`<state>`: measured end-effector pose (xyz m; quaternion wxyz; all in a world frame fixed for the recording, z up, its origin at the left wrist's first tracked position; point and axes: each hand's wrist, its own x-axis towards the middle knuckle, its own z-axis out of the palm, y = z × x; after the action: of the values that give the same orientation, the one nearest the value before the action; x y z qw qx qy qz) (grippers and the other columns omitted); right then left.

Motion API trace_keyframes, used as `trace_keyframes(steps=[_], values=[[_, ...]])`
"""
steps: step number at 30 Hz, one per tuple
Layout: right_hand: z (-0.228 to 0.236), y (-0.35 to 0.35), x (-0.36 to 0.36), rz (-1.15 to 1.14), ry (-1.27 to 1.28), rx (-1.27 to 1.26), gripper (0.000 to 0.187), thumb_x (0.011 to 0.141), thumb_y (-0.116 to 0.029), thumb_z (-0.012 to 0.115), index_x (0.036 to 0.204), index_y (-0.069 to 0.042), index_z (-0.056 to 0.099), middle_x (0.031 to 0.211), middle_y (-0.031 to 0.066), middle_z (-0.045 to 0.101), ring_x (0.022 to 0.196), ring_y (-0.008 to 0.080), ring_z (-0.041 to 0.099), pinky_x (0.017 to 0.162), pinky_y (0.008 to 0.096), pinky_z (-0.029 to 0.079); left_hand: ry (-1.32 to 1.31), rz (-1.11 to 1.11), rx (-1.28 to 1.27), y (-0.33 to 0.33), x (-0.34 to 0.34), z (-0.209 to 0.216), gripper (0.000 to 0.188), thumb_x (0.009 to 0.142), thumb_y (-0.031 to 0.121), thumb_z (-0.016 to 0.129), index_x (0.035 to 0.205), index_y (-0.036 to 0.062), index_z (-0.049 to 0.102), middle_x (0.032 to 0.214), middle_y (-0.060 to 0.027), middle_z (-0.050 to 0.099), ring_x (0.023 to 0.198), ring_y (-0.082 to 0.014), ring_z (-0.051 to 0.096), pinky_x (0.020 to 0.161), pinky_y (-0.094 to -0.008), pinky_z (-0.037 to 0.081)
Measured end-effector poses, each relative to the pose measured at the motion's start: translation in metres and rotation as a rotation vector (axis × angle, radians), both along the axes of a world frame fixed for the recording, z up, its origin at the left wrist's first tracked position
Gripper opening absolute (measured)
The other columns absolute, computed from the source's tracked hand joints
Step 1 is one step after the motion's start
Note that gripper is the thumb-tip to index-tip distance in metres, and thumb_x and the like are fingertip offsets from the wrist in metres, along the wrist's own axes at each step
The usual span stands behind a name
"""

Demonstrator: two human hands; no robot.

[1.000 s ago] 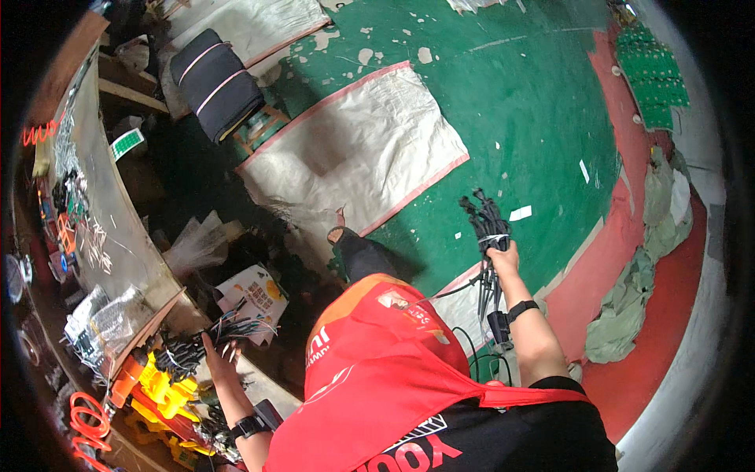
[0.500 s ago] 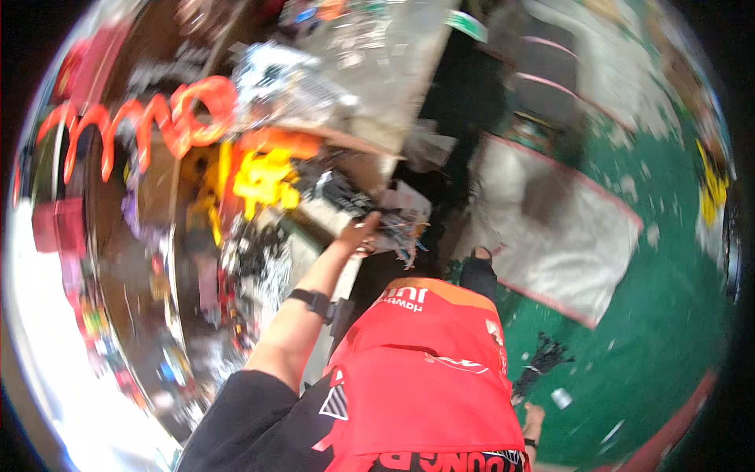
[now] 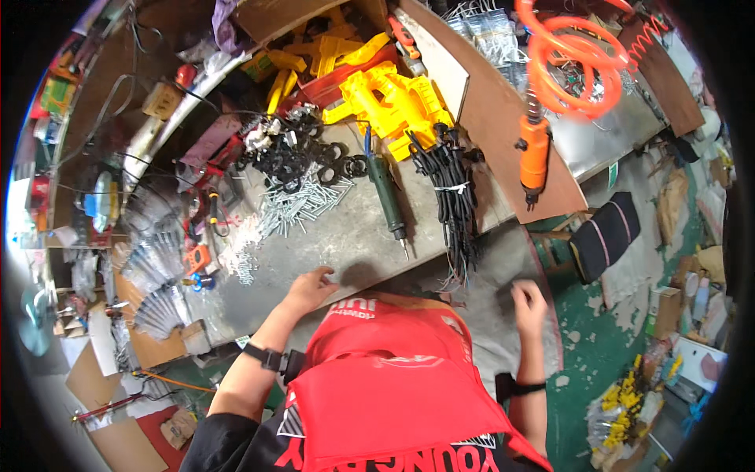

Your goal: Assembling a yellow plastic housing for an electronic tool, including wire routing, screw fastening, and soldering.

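Black cables [image 3: 454,212] are lying tied and screws [image 3: 303,207] unfitted, while the left hand [image 3: 310,291] is showing parted fingers and the right hand [image 3: 530,308] curled ones, closure unclear.

Bare bench [image 3: 311,250] lies at 12 o'clock from the left hand [image 3: 311,289] until screws [image 3: 303,206] bar the way; screwdriver [image 3: 385,193] blocks 1, cables [image 3: 456,216] 2.

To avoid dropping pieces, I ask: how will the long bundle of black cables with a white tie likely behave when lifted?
The black bundle will probably flop at its near end, where thin strands splay past the edge of the grey bench. Its middle should hold together better, since the narrow white tie wraps it.
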<state>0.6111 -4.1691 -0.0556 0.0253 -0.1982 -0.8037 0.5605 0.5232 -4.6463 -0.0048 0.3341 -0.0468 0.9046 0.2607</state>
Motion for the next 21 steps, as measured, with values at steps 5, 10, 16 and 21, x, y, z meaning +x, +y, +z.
trace_keyframes(steps=[5, 10, 16, 21], values=[[0.026, -0.111, -0.157, -0.014, 0.227, 0.278, 0.011, 0.082, -0.008, 0.065, 0.089, -0.001, 0.060, 0.083, 0.0122, 0.063, 0.076, 0.0265, 0.062, 0.069, 0.0334, 0.048, 0.084, 0.065, 0.153, -0.053, 0.008, 0.018, 0.036, 0.081, 0.019, 0.068, 0.113, 0.0058, 0.061, 0.090, -0.0131, 0.069, 0.081, -0.0239, 0.069, 0.074, -0.0343, 0.053], [0.025, -0.138, -0.201, -0.056, 0.046, 0.715, 0.020, 0.076, -0.014, 0.070, 0.085, -0.007, 0.054, 0.083, 0.0074, 0.058, 0.079, 0.0299, 0.060, 0.068, 0.0425, 0.047, 0.105, 0.104, 0.255, -0.089, -0.013, 0.016, 0.034, 0.080, 0.013, 0.067, 0.112, 0.0052, 0.060, 0.089, -0.0127, 0.069, 0.079, -0.0253, 0.068, 0.073, -0.0352, 0.053], [0.039, -0.153, -0.209, -0.007, -0.226, 0.869, 0.028, 0.073, -0.026, 0.073, 0.088, -0.011, 0.054, 0.087, 0.0068, 0.059, 0.082, 0.0309, 0.061, 0.069, 0.0453, 0.049, 0.208, -0.066, 0.324, -0.078, -0.068, 0.027, 0.034, 0.080, 0.009, 0.066, 0.113, 0.0039, 0.059, 0.093, -0.0145, 0.067, 0.082, -0.0262, 0.067, 0.075, -0.0351, 0.052], [0.021, -0.151, -0.217, -0.063, -0.229, 0.737, 0.027, 0.075, -0.029, 0.073, 0.084, -0.006, 0.061, 0.084, 0.0120, 0.066, 0.078, 0.0326, 0.064, 0.069, 0.0419, 0.050, 0.365, -0.177, 0.317, -0.030, -0.095, 0.036, 0.033, 0.080, 0.008, 0.066, 0.112, 0.0023, 0.060, 0.098, -0.0155, 0.066, 0.085, -0.0278, 0.065, 0.077, -0.0351, 0.052]])
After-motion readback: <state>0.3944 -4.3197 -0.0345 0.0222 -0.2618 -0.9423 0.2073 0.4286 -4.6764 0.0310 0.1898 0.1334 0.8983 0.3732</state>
